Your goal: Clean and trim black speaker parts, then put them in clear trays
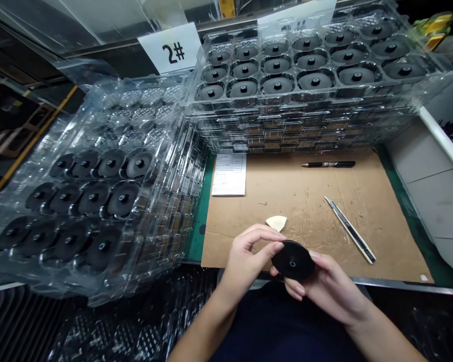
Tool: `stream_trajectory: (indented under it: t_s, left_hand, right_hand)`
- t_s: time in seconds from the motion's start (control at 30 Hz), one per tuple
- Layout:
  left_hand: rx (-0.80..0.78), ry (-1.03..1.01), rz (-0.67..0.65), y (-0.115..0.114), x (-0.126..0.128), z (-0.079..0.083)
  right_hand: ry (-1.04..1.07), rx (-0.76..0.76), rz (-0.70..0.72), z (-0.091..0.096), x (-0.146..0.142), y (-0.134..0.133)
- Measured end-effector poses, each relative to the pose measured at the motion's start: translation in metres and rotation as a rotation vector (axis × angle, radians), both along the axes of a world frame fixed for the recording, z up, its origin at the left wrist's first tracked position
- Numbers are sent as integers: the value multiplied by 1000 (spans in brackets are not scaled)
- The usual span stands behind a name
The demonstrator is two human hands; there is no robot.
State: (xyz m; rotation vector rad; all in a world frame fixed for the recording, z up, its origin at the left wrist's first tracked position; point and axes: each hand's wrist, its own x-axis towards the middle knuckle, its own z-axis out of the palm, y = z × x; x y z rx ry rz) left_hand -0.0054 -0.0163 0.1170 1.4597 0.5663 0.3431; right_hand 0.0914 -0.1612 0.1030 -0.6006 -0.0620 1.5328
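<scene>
A round black disc-shaped part [300, 259] with a small ring at its centre is held up over the front edge of the cardboard. My left hand [252, 251] pinches its left rim between thumb and fingers. My right hand [326, 284] grips the right side, thumb on the rim and fingers beneath. Just beyond the left fingers lies a small cream-coloured wedge with curved sides [277, 222]. To the right, a utility knife [350, 230] rests on the cardboard sheet [279, 188]. The disc's underside is hidden.
Stacked clear plastic trays [287, 108] filled with similar black discs stand at the back. Another tray stack [139, 221] is on the left. A black pen [328, 164] and a printed paper slip [229, 176] lie on the cardboard. Behind is a "2#" sign [172, 49].
</scene>
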Motion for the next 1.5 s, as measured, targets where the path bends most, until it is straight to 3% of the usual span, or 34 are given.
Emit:
stream_trajectory:
  t_s: [0.23, 0.47, 0.6, 0.8, 0.93, 1.0, 1.1, 1.33, 1.5]
  left_hand:
    - [-19, 26, 105, -5, 2, -3]
    - [-130, -51, 168, -5, 0, -9]
    - [-60, -87, 147, -2, -2, -6]
    - [224, -147, -36, -10, -7, -6]
    - [228, -89, 117, -12, -8, -9]
    - [202, -47, 228, -10, -8, -10]
    - [127, 3, 288, -7, -9, -13]
    - [-27, 44, 239, -12, -13, -19]
    - [-276, -161, 116, -18, -11, -22]
  right_hand:
    - [-151, -70, 2, -4, 1, -3]
    - [-164, -45, 20, -1, 3, -3]
    - [-107, -22, -7, -1, 3, -3]
    - [14, -1, -57, -2, 2, -2]
    - [44, -6, -51, -1, 3, -1]
    - [59, -11, -44, 0, 4, -1]
    - [85, -15, -31, 1, 6, 0]
    - [9, -20, -52, -1, 5, 4]
    - [-71, -37, -124, -2, 3, 3]
